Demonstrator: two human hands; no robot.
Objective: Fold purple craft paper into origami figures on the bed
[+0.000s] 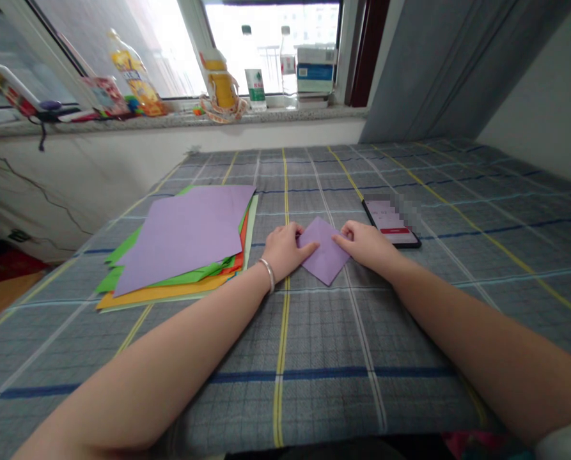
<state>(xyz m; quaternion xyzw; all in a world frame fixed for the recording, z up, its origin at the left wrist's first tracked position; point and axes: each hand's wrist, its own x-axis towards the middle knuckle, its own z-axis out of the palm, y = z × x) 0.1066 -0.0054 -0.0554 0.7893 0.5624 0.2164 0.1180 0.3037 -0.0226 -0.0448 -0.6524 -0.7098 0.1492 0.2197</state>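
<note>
- Head view, looking forward and down at both hands on a checked cloth [314,358], likely a bedspread or table cover; grey with yellow, blue and white lines.
- Grip: no pinch on either side. Both hands are flat and loosely open, palms down, fingers slightly curled.
- Left hand [285,250]: fingertips [306,246] rest on the left corner of the paper. Metal bangle [267,275] on that wrist.
- Right hand [364,246]: fingertips [340,237] rest on the right corner of the same piece.
- Lilac paper square [325,252]: between the hands, lying flat on the cloth, set corner-forward like a diamond. Fold lines can't be made out from here.
- Paper stack [184,236]: just beside the left hand, on the side away from the right hand, not touching it. Lilac sheet on top, green, red-orange and yellow-orange sheets fanned out below.
- Smartphone [391,220]: lying just beyond the right hand, screen up and lit, with a red bar. Part of the screen is pixelated, so its content is unreadable.
- Further out, well beyond both hands: windowsill [179,121] with a yellow-labelled plastic bottle [136,75] and a stack of boxes [315,69].
</note>
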